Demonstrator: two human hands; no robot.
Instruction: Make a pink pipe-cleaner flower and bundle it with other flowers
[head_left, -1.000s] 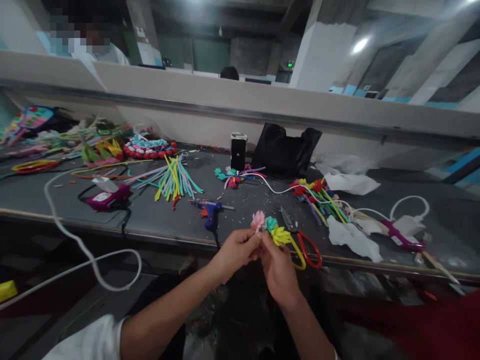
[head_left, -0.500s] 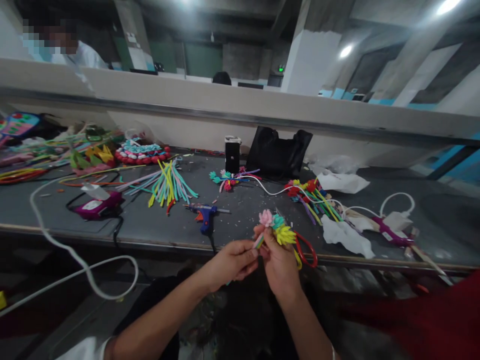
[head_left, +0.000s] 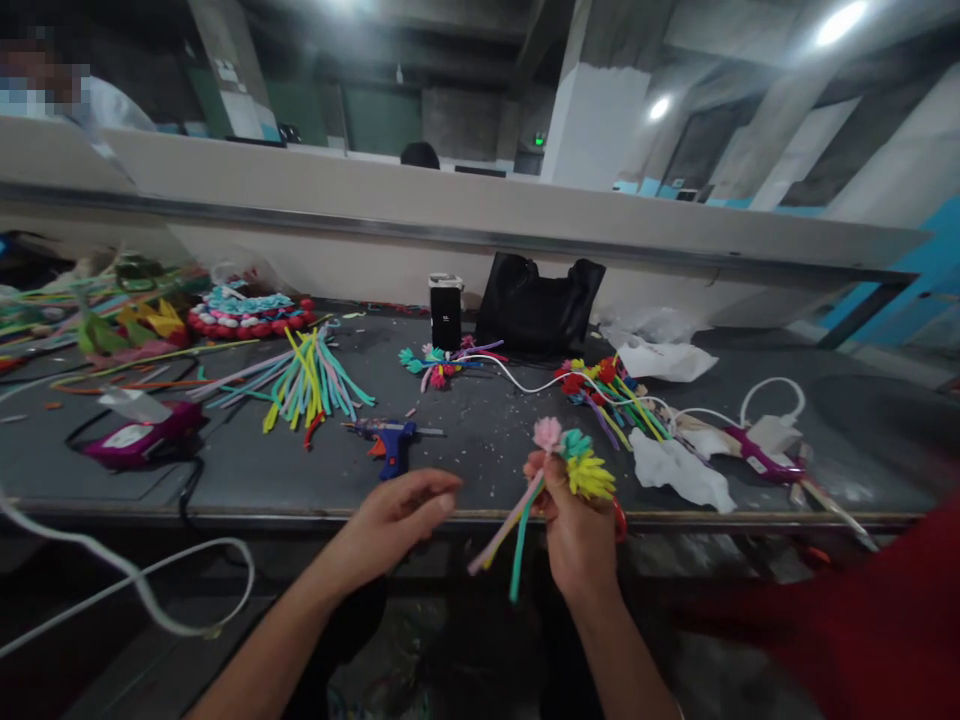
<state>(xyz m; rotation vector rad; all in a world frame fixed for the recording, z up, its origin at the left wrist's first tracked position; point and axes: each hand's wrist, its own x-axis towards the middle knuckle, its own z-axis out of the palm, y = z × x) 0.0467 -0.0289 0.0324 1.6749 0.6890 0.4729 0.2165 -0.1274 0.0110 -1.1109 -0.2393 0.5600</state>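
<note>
My right hand is closed around the stems of a small bunch of pipe-cleaner flowers. Pink, turquoise and yellow heads stand above the fingers, and pink, yellow and green stems hang down to the left. Apart from the bunch, my left hand hovers over the table's front edge with nothing in it, fingers stretched and thumb apart. Just beyond it lies a blue glue gun with an orange trigger. Part of a red loop shows behind my right hand.
Yellow, turquoise and lilac pipe cleaners fan out at centre left. Finished flowers lie near a phone and a black bag. Crumpled white paper and purple power strips sit either side, with white cables trailing.
My left hand has let go of the stems and moved left, its fingers opening. The right hand still holds the bunch, whose stems now hang free. The view has shifted slightly right.
</note>
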